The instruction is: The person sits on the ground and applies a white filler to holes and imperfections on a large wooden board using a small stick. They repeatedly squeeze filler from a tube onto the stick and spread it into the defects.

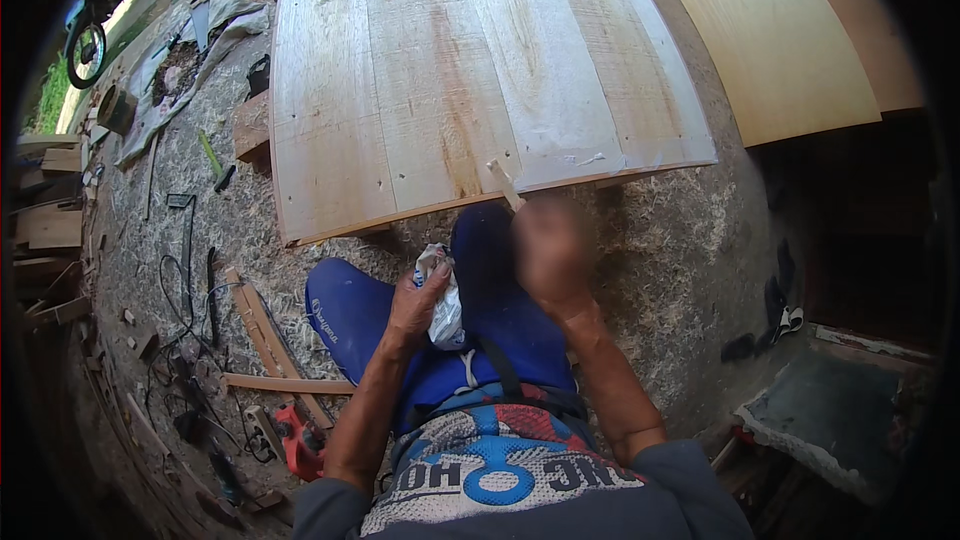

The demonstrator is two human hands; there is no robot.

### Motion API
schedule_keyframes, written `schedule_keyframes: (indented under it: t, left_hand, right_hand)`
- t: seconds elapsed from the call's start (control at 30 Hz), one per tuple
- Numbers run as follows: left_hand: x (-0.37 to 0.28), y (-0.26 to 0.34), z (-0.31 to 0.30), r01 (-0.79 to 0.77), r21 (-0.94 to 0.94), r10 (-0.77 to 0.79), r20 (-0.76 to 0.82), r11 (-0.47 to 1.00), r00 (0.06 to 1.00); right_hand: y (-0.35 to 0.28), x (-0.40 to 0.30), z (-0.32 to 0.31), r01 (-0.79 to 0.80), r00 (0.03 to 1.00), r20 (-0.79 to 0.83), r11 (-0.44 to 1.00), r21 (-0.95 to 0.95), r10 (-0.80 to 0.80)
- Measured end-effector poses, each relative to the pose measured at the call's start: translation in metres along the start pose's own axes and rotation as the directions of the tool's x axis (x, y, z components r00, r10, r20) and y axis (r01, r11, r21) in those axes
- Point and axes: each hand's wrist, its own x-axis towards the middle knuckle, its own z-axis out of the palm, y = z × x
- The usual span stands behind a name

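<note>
A plastic bag (448, 311), white with blue marks and soft-sided, is gripped in my left hand (421, 300) above my lap. Blur covers most of my right hand (553, 255), from which a small flat wooden stick (502, 178) sticks out over the near edge of a large plank panel (442, 82). My right fingers are hidden, but the stick runs into them. White paste-like smears (589, 159) lie along the panel's near right edge, and small dark holes dot the boards.
Wood shavings cover the ground. At left lie a try square (187, 240), wooden strips (259, 322), cables, a red power tool (300, 442) and a handsaw (200, 21) on a cloth. Wood blocks (253, 127) stand beside the panel. Plywood sheets (780, 37) are at upper right; a motorcycle stands upper left.
</note>
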Motion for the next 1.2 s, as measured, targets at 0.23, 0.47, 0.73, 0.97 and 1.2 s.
schedule_keyframes:
  t: [0.23,0.47,0.73,0.97,1.2]
  left_hand:
    - [-0.004,0.000,-0.001,-0.011,-0.040,0.010,-0.025,0.999,1.000]
    - [-0.003,0.000,-0.004,-0.002,-0.040,0.002,-0.006,0.999,1.000]
    - [-0.005,-0.002,-0.011,-0.013,-0.028,0.013,-0.008,1.000,1.000]
    - [-0.007,-0.004,-0.014,-0.050,-0.042,0.048,-0.043,0.998,0.998]
    - [-0.011,-0.006,-0.020,-0.047,-0.093,0.045,-0.022,0.995,0.999]
  right_hand:
    - [-0.001,-0.014,-0.032,-0.314,0.949,0.063,0.906,0.284,0.309]
    - [0.088,0.019,-0.070,-0.443,0.895,-0.072,0.896,-0.021,0.441]
    - [0.000,0.008,-0.020,-0.298,0.952,0.111,0.942,0.152,0.284]
    - [-0.029,0.008,0.016,-0.194,0.974,0.148,0.969,0.156,0.172]
    - [-0.029,0.019,0.027,0.005,1.000,0.005,0.998,-0.063,-0.005]
